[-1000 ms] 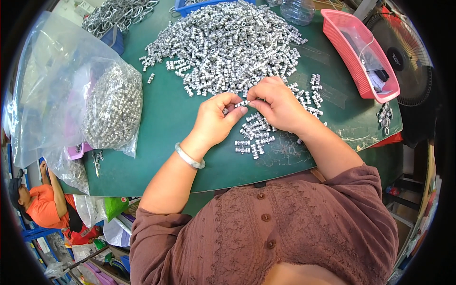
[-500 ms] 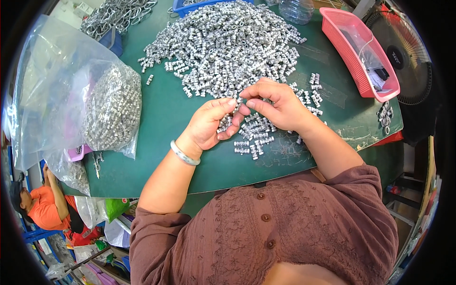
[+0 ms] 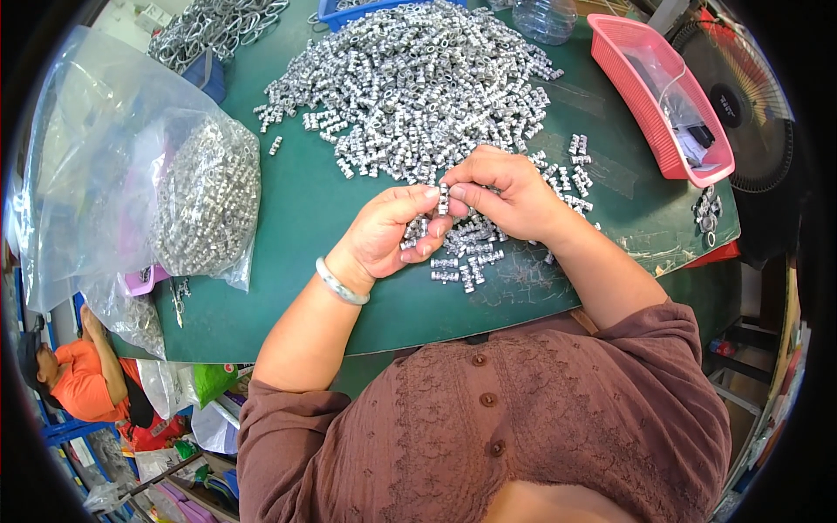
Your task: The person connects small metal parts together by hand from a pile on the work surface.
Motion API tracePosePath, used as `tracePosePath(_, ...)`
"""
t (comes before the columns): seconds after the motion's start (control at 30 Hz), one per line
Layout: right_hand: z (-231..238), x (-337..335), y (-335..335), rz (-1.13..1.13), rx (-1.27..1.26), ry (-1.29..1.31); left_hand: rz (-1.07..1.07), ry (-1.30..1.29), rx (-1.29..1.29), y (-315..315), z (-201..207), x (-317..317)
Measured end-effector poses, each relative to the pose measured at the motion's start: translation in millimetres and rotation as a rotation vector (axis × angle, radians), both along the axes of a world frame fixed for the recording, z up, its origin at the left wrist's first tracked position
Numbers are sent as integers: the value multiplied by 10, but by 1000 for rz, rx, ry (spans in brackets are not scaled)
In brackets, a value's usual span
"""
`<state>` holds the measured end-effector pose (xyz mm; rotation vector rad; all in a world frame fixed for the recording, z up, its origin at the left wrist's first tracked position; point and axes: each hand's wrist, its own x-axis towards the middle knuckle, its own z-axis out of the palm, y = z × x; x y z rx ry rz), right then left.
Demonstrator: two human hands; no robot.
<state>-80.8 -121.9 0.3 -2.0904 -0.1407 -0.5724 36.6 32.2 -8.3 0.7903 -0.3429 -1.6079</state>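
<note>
A small ribbed silver metal piece [image 3: 443,199] stands upright between my two hands. My left hand [image 3: 389,228] pinches it with the thumb, and more silver pieces [image 3: 416,230] sit in its curled fingers. My right hand [image 3: 510,193] grips the same piece from the other side with thumb and forefinger. Just below the hands, a loose group of similar pieces [image 3: 471,253] lies on the green table [image 3: 296,305]. Beyond them rises a large heap of silver pieces [image 3: 410,87].
A clear plastic bag of small metal parts [image 3: 209,200] stands at the left. A pink basket [image 3: 641,96] is at the right, beside a black fan [image 3: 741,105]. Metal rings [image 3: 214,30] lie far left. A person in orange [image 3: 87,383] is at the lower left.
The piece between my fingers now stands upright and in plain view. My left fingers have shifted slightly; my right hand stays nearly in place.
</note>
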Motion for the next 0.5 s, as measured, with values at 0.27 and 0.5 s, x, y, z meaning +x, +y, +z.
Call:
tracePosePath(0.27, -54, 27, -76, -248, -117, -13, 100, -83, 21, -10, 41, -16)
tracePosePath(0.5, -94, 90, -72, -324, -563, 64, 231, -85, -67, 4, -4, 11)
